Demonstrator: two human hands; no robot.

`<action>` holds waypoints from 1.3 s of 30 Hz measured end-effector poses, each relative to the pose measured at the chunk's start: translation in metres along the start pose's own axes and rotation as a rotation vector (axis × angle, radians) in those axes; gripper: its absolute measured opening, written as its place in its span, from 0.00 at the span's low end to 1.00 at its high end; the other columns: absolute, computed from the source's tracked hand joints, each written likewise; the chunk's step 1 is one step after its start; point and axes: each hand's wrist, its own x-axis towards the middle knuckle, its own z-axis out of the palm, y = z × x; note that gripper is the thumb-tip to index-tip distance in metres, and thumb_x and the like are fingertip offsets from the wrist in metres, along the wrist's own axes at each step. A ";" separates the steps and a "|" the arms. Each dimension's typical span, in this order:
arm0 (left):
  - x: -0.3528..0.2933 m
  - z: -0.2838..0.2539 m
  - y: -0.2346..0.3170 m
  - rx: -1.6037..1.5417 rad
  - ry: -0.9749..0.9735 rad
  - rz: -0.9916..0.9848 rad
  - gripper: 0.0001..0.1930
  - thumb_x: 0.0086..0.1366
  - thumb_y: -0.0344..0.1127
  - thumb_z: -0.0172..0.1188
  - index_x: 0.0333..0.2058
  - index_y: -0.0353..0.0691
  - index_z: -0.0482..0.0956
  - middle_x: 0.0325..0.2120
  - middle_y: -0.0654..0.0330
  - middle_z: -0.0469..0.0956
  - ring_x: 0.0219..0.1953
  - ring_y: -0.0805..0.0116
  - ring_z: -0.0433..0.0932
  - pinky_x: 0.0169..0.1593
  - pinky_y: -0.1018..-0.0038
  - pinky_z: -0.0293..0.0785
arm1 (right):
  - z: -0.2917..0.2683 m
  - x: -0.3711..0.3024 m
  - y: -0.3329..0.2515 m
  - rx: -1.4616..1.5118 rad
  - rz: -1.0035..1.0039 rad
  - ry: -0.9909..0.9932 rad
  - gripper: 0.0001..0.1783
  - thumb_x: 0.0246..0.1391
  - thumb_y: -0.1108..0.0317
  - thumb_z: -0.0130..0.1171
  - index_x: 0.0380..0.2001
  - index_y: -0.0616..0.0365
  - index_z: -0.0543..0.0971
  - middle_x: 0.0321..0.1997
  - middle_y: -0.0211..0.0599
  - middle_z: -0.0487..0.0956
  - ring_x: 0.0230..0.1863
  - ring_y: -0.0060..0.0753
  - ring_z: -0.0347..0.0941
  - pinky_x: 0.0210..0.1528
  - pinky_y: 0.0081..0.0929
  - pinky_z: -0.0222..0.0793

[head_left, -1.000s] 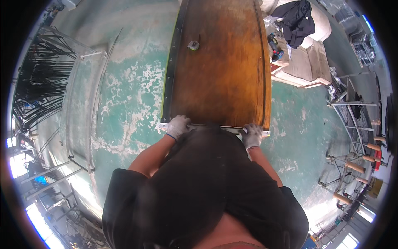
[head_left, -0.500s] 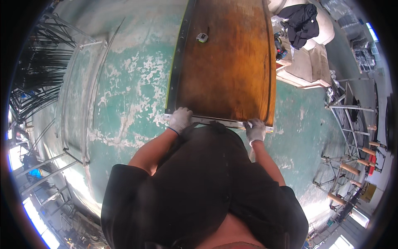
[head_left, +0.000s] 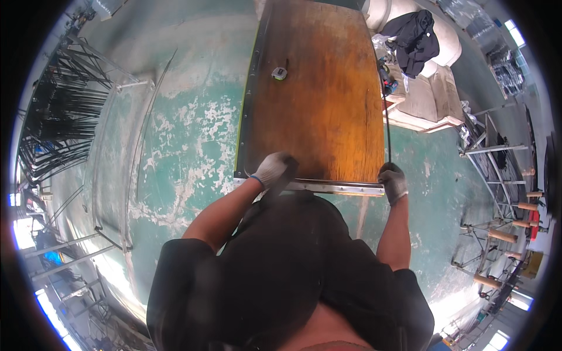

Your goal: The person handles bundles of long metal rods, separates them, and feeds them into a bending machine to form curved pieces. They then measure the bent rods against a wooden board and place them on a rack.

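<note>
A wooden-topped workbench (head_left: 328, 99) stretches away in front of me, its near edge capped by a pale metal strip (head_left: 342, 188). My right hand (head_left: 394, 182), in a white glove with dark fingers, is closed around a thin dark rod (head_left: 387, 126) at the near right corner. That rod runs away from me along the bench's right side. Over the near left part of the bench is my left hand (head_left: 274, 169), also gloved; its fingers are smeared and what they hold, if anything, is unclear. A tape measure (head_left: 279, 74) lies farther up the top.
A dark metal strip (head_left: 248, 111) borders the bench's left edge. Beyond its right side stands a beige sofa (head_left: 430, 99) with dark clothing (head_left: 413, 41) on it. Many black rods (head_left: 58, 126) are stacked at far left. A metal rack (head_left: 494, 149) stands at right.
My right hand has left the near metal strip, moved right and taken hold of the dark rod. My left hand has lifted off the strip and moved right over the bench.
</note>
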 end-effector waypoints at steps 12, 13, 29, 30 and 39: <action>0.018 -0.176 0.277 -1.010 -0.109 0.311 0.18 0.78 0.42 0.65 0.56 0.34 0.82 0.50 0.48 0.87 0.52 0.55 0.86 0.59 0.58 0.83 | 0.271 -0.129 -0.219 -0.251 -1.050 -0.401 0.14 0.63 0.61 0.78 0.36 0.58 0.84 0.31 0.35 0.83 0.33 0.27 0.80 0.39 0.33 0.77; 0.013 -0.190 0.281 -0.930 -0.028 0.325 0.16 0.77 0.40 0.65 0.55 0.35 0.83 0.52 0.48 0.87 0.55 0.55 0.85 0.60 0.58 0.81 | 0.275 -0.122 -0.208 -0.123 -1.110 -0.485 0.15 0.64 0.60 0.78 0.37 0.58 0.84 0.31 0.35 0.83 0.33 0.31 0.81 0.39 0.34 0.77; -0.101 -0.279 0.249 -1.000 0.008 0.566 0.16 0.66 0.24 0.56 0.52 0.30 0.81 0.45 0.50 0.82 0.42 0.53 0.84 0.48 0.63 0.82 | 0.254 0.100 0.070 -1.457 -0.629 -0.165 0.03 0.56 0.72 0.64 0.34 0.53 0.82 0.33 0.44 0.87 0.39 0.47 0.88 0.42 0.44 0.82; -0.102 -0.276 0.224 -0.774 0.189 0.440 0.14 0.66 0.27 0.60 0.49 0.30 0.83 0.41 0.48 0.84 0.37 0.55 0.86 0.46 0.63 0.83 | 0.230 0.095 0.058 -0.700 -0.315 0.019 0.04 0.61 0.66 0.65 0.34 0.53 0.81 0.28 0.36 0.82 0.30 0.38 0.80 0.33 0.39 0.76; -0.041 -0.116 -0.040 -0.293 0.493 -0.386 0.25 0.60 0.25 0.65 0.57 0.32 0.85 0.43 0.52 0.90 0.39 0.62 0.89 0.45 0.67 0.86 | 0.053 0.090 0.063 -0.407 -0.067 0.683 0.21 0.69 0.54 0.71 0.49 0.62 0.91 0.43 0.47 0.92 0.45 0.45 0.88 0.53 0.40 0.80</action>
